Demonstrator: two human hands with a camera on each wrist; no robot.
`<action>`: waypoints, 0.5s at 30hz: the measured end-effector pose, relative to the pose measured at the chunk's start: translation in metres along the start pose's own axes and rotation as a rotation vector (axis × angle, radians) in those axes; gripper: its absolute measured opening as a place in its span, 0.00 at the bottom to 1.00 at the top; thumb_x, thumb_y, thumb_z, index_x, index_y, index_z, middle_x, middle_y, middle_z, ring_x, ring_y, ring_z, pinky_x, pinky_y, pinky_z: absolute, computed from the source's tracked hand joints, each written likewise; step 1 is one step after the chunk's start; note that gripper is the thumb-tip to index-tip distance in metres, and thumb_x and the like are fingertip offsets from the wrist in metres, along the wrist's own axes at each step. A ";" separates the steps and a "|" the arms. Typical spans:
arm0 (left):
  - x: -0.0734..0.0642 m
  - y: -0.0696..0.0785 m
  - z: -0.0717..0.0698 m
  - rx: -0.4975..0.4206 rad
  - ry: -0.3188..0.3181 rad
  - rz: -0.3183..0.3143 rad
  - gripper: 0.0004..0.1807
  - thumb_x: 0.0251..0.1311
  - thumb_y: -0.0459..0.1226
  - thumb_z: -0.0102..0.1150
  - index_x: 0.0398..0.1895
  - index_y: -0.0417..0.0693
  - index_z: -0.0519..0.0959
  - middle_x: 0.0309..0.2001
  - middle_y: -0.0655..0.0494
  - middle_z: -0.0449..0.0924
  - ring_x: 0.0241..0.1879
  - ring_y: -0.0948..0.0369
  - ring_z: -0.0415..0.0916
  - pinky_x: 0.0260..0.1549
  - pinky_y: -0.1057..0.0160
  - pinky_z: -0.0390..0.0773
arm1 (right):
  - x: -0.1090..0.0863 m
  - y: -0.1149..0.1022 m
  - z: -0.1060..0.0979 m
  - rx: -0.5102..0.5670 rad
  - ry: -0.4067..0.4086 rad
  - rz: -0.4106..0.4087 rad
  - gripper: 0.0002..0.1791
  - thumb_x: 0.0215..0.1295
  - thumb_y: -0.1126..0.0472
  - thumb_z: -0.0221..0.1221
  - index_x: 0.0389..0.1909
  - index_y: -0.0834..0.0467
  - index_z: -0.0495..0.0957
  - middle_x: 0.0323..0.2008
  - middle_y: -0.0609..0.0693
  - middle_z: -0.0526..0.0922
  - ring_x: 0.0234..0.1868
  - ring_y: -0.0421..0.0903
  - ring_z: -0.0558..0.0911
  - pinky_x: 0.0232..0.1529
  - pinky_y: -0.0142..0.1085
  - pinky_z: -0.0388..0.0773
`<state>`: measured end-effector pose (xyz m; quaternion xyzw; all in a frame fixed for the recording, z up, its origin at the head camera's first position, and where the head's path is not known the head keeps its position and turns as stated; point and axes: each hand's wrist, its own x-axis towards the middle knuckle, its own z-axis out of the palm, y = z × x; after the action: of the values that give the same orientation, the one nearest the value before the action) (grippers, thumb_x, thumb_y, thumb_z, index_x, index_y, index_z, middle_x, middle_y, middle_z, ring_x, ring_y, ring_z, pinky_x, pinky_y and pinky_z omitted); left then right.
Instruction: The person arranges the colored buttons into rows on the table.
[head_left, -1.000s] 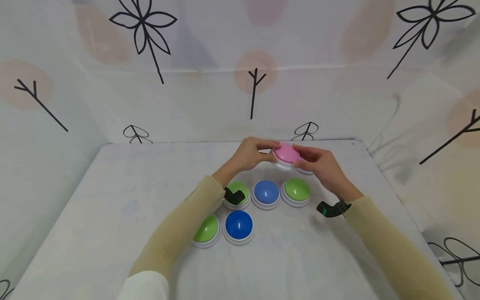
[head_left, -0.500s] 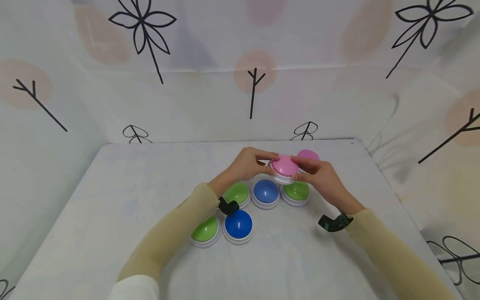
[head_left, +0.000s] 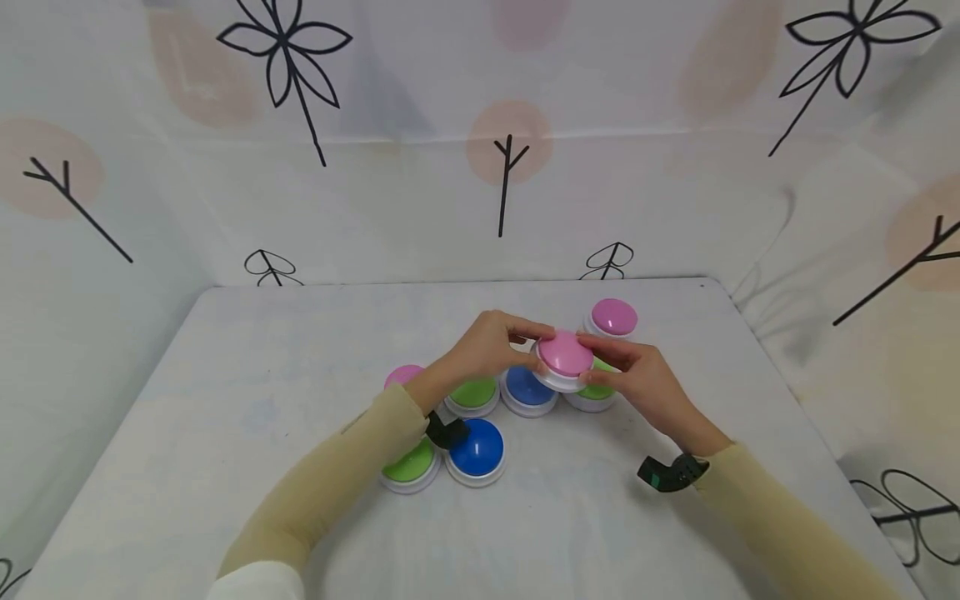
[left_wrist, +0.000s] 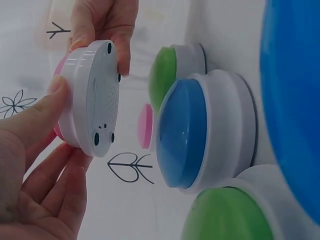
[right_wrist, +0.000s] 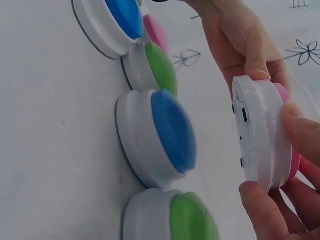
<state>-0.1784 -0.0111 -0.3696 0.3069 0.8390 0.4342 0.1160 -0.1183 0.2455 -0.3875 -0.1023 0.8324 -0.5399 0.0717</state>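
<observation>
Both hands hold one round push button (head_left: 565, 353) with a pink dome and a white base, raised above the table. My left hand (head_left: 495, 346) pinches its left side and my right hand (head_left: 637, 375) pinches its right side. In the left wrist view the white underside of the button (left_wrist: 95, 100) shows small dark feet and a patch of tiny holes. Below it, a light blue button (head_left: 528, 390) and a green button (head_left: 597, 390) stand on the table, partly covered in the head view. Another pink button (head_left: 614, 317) sits farther back to the right.
A second green button (head_left: 474, 393) stands left of the light blue one. Nearer stand a dark blue button (head_left: 477, 448) and a green button (head_left: 408, 467), the latter partly behind the left sleeve. Another pink button (head_left: 402, 375) peeks out behind the left forearm. Patterned cloth (head_left: 390, 208) hangs behind the white table (head_left: 600, 517).
Both hands have brought the pink button nearer to me, from the back of the table to over the light blue and green buttons. The back pink button is now uncovered.
</observation>
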 end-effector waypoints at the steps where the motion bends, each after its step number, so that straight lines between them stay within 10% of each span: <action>1: -0.002 0.000 0.001 0.003 0.000 0.005 0.26 0.53 0.42 0.76 0.58 0.56 0.83 0.55 0.62 0.83 0.55 0.59 0.78 0.53 0.68 0.76 | -0.001 0.000 0.001 0.002 0.002 0.001 0.33 0.61 0.51 0.70 0.66 0.54 0.75 0.65 0.51 0.76 0.69 0.53 0.70 0.55 0.29 0.75; 15: -0.024 0.001 0.015 0.006 -0.001 0.001 0.25 0.54 0.43 0.75 0.57 0.56 0.84 0.59 0.63 0.80 0.59 0.61 0.74 0.55 0.61 0.76 | -0.021 0.009 0.017 0.058 0.007 0.005 0.33 0.56 0.53 0.73 0.64 0.54 0.77 0.64 0.46 0.76 0.68 0.51 0.70 0.52 0.30 0.77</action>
<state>-0.1521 -0.0160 -0.3799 0.3076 0.8401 0.4316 0.1152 -0.0953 0.2393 -0.4028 -0.0961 0.8170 -0.5639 0.0729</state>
